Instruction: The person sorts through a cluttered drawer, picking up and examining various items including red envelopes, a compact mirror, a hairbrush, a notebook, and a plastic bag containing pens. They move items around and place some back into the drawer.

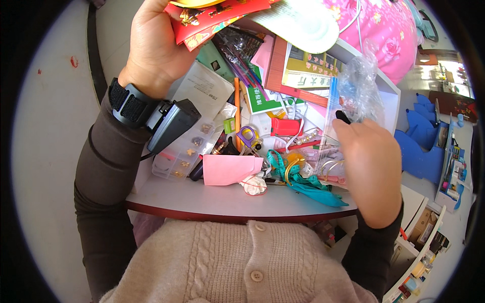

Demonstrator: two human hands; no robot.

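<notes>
My left hand holds a small stack of red and gold paper envelopes over the far left of an open, cluttered drawer. At the drawer's right side, my right hand has its fingers at a black object beside a clear zip bag; its fingertips are partly hidden, so its grip is unclear. Crumpled clear plastic lies just beyond it. Between the hands lie purple-handled scissors, a red packet, a teal measuring tape and a pink paper.
A clear compartment box holds small trinkets at the drawer's left. A pale insole-shaped item lies across the far edge, near pink floral fabric. Blue furniture stands to the right.
</notes>
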